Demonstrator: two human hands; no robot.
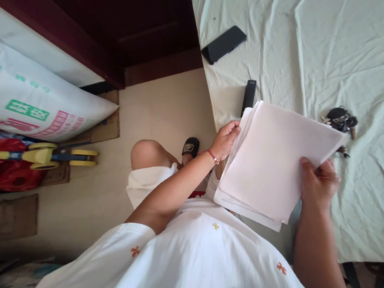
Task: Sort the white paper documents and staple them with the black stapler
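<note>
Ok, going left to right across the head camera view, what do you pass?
Printed sack → yellow toy → black sandal → left hand → stack of papers → right hand → bunch of keys.

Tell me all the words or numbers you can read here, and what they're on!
White sack: a green box and big pink characters, printed but too blurred and turned to read.
Stack of paper held in the left hand and right hand: faint lines on a lower sheet's edge, too small to read.
Black sandal: a small mark, unreadable.
Nothing else bears text.
</note>
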